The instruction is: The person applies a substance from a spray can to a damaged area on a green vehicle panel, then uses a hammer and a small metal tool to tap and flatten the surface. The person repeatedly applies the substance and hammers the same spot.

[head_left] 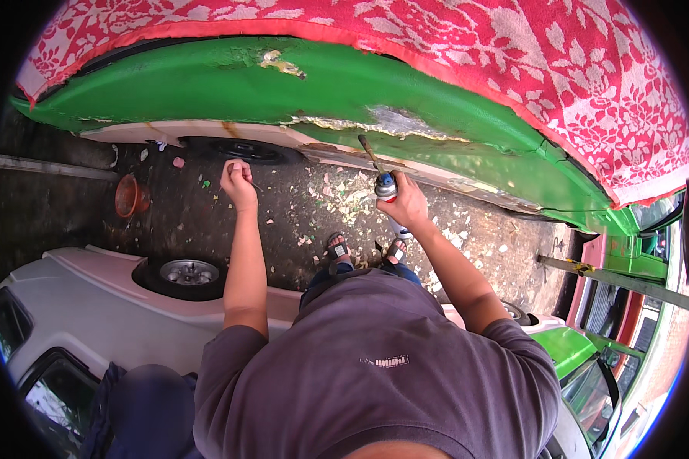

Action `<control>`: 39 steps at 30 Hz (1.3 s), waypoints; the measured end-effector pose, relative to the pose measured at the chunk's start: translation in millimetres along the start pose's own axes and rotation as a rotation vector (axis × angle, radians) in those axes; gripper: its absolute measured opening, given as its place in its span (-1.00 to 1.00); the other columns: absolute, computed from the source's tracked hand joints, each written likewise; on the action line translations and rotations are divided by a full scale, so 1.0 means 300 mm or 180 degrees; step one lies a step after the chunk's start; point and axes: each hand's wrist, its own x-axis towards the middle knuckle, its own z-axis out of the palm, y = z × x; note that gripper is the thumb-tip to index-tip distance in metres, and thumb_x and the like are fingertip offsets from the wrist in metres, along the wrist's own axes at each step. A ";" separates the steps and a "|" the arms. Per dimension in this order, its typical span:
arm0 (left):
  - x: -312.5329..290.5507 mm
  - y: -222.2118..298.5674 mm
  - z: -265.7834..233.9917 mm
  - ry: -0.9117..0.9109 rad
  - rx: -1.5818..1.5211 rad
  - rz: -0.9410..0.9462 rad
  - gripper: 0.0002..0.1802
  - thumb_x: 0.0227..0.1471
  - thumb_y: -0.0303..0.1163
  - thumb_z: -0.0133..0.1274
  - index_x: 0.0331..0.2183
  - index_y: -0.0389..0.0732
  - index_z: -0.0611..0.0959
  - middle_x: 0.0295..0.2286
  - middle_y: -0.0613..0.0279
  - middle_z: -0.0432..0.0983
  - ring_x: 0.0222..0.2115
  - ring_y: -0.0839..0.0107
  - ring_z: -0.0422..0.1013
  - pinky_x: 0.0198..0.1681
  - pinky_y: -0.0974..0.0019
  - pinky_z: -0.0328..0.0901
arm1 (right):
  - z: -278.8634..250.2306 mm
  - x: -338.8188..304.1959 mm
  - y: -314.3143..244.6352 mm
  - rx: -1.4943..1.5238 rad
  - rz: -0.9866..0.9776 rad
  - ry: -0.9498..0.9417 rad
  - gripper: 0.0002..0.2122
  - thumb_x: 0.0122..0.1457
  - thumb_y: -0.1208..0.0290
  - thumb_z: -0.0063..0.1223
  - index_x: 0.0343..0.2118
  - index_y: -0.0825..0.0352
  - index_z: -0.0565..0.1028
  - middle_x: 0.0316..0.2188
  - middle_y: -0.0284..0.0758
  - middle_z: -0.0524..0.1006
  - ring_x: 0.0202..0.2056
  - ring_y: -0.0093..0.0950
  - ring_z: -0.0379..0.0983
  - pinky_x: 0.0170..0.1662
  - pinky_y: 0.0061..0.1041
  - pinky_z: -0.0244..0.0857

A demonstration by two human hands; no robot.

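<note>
My right hand (407,203) is wrapped round a gas torch (386,185), a canister with a blue head. Its metal nozzle tilts up and left toward the green car body (337,84). A rough bare patch (402,122) with flaking paint runs along the lower panel beyond the nozzle; no flame can be made out. To the left, my left hand (239,183) is closed, held apart from the panel. A thin dark tool (256,187) pokes out of its fingers, mostly hidden by them.
Paint chips (352,195) litter the dark floor around my feet. A red patterned cloth (452,30) covers the upper car. An orange bucket (128,196) lies at the left. Behind me stands a pale car (92,298); a dark blue bundle (149,413) is at lower left.
</note>
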 end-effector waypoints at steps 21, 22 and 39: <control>0.016 -0.068 -0.025 -0.0129 0.0023 -0.0223 -0.80 0.15 -0.35 -0.07 -0.49 -0.18 0.45 -0.61 0.41 0.29 -0.63 0.64 0.15 -0.59 0.53 0.05 | 0.083 -0.015 -0.070 -0.0148 -0.0003 0.0084 -0.32 -0.22 0.16 0.30 0.01 0.34 0.33 -0.16 -0.16 0.48 -0.12 -0.12 0.41 -0.06 -0.21 0.33; 0.013 -0.068 -0.026 -0.0116 0.0001 -0.0249 -0.80 0.15 -0.35 -0.07 -0.49 -0.18 0.45 -0.61 0.41 0.29 -0.63 0.64 0.15 -0.59 0.53 0.05 | 0.085 -0.014 -0.073 -0.0151 -0.0002 0.0091 -0.32 -0.22 0.16 0.30 0.01 0.34 0.33 -0.16 -0.16 0.48 -0.12 -0.12 0.41 -0.06 -0.21 0.33; 0.011 -0.082 -0.023 -0.0054 -0.0127 -0.0338 -0.81 0.16 -0.35 -0.06 -0.48 -0.17 0.46 -0.59 0.41 0.29 -0.62 0.64 0.15 -0.58 0.52 0.05 | 0.131 -0.008 -0.090 -0.0044 -0.0015 0.0218 -0.37 -0.19 0.18 0.28 -0.03 0.36 0.33 -0.22 -0.06 0.49 -0.13 -0.06 0.41 -0.05 -0.19 0.31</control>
